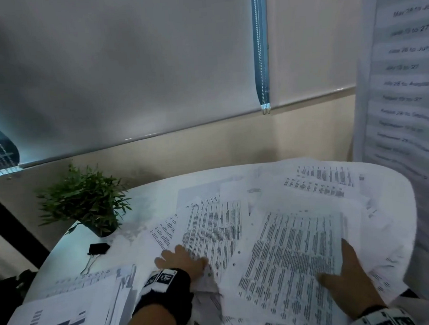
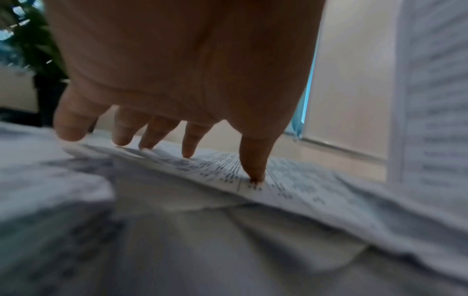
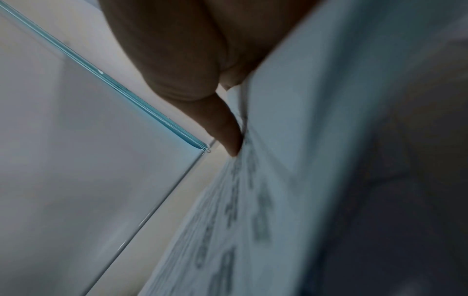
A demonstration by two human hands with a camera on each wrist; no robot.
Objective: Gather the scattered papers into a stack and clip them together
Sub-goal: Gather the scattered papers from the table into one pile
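A pale roller blind (image 1: 119, 68) fills the upper half of the head view, with a beaded cord (image 1: 261, 48) hanging right of centre and a printed schedule sheet (image 1: 403, 78) running down the right edge. Below it a white round tabletop (image 1: 136, 198) occupies the lower half of the frame, largely covered by scattered papers (image 1: 309, 189) printed with dense columns of text; these spread from the centre to the right edge, and a further loose pile (image 1: 67, 311) lies at the lower left. A potted green plant (image 1: 86, 201) stands at the left of the tabletop. The right hand (image 1: 349, 279), at the lower right, grips the near right corner of a raised printed sheet (image 1: 295, 255), thumb on its upper face; the right wrist view shows the thumb (image 3: 222, 128) pressed against the paper's edge, the other fingers hidden behind the sheet. The left hand (image 1: 181, 262), at lower centre, lies spread and open, palm down on another printed sheet (image 1: 211, 224); the left wrist view shows its fingertips (image 2: 253, 172) touching the paper. A black binder clip (image 1: 98, 249), its wire handles pointing toward the lower left, lies on bare tabletop just below the plant, apart from both hands.
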